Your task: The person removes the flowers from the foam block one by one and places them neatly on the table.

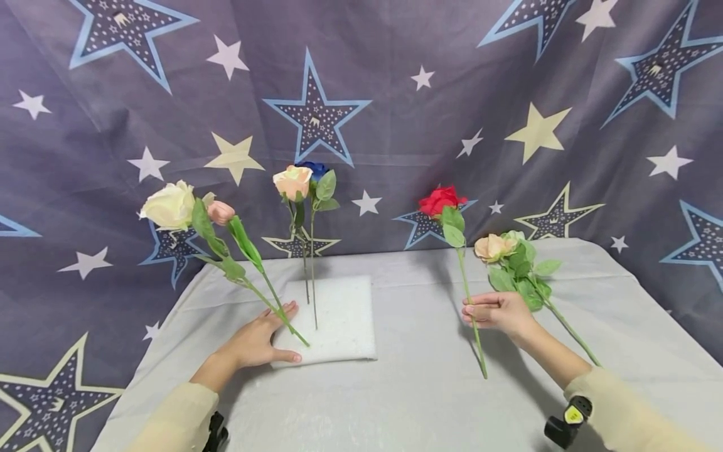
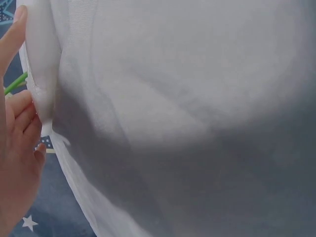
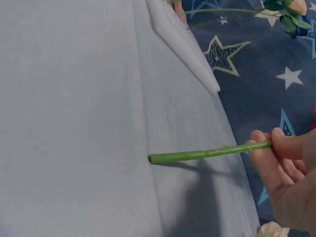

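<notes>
My left hand (image 1: pixel 254 341) rests on the left edge of a white foam block (image 1: pixel 347 326), thumb and fingers spread apart. Standing in the block are a cream rose (image 1: pixel 169 206) and a pink tulip (image 1: pixel 221 213), both leaning left. Behind them a peach rose (image 1: pixel 293 182) and a blue rose (image 1: pixel 317 169) rise nearly upright, the blue one partly hidden. To the right, my right hand (image 1: pixel 504 314) pinches the stem of a red rose (image 1: pixel 440 202) between thumb and fingers. Its bloom is up, and the right wrist view shows the green stem's cut end (image 3: pixel 163 158).
Beyond my right hand lie a peach rose (image 1: pixel 494 247) and a pale green-white flower (image 1: pixel 514 235), their leaves bunched together. One long stem (image 1: pixel 573 333) reaches toward my right forearm. A pale cloth covers the table (image 1: pixel 407 402); a star-patterned curtain (image 1: pixel 390 138) hangs behind.
</notes>
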Demonstrator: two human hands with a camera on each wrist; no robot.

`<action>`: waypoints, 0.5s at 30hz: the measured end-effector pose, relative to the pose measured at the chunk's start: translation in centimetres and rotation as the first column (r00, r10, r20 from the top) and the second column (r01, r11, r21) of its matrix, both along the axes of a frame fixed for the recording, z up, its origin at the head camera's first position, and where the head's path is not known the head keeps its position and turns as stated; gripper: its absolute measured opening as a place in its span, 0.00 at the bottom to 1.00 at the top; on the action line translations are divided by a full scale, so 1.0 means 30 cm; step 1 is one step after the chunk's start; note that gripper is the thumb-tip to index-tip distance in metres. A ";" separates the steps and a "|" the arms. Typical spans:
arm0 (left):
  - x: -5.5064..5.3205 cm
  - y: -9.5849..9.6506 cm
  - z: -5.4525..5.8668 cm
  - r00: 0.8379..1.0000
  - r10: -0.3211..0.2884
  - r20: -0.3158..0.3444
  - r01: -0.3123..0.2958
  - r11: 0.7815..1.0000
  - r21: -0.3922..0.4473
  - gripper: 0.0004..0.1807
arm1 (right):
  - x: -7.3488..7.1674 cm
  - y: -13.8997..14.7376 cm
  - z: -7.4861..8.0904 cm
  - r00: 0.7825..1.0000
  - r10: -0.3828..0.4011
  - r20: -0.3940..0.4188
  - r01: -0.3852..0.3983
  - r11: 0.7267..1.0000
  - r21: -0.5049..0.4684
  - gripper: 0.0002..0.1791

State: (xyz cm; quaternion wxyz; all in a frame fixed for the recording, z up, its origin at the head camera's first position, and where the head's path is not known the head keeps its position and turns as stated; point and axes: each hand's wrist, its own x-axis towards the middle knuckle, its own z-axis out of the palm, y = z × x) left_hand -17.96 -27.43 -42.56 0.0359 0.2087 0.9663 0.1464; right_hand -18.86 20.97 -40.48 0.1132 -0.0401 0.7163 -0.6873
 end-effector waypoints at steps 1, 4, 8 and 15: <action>0.000 0.000 0.000 1.000 0.001 0.000 -0.001 1.000 0.000 0.59 | -0.001 0.009 0.000 1.000 -0.009 0.006 0.008 1.000 0.018 0.26; 0.001 0.000 -0.001 1.000 0.003 -0.002 -0.003 1.000 -0.001 0.58 | -0.004 0.036 -0.004 0.998 -0.048 0.040 0.045 0.996 0.073 0.27; 0.000 -0.001 -0.001 1.000 0.004 -0.005 -0.004 1.000 0.003 0.58 | -0.010 0.075 -0.017 0.993 -0.084 0.082 0.072 0.988 0.135 0.28; -0.002 -0.002 0.001 1.000 -0.003 -0.003 0.003 1.000 -0.003 0.58 | -0.010 0.142 -0.029 0.985 -0.077 0.152 0.049 0.982 0.181 0.26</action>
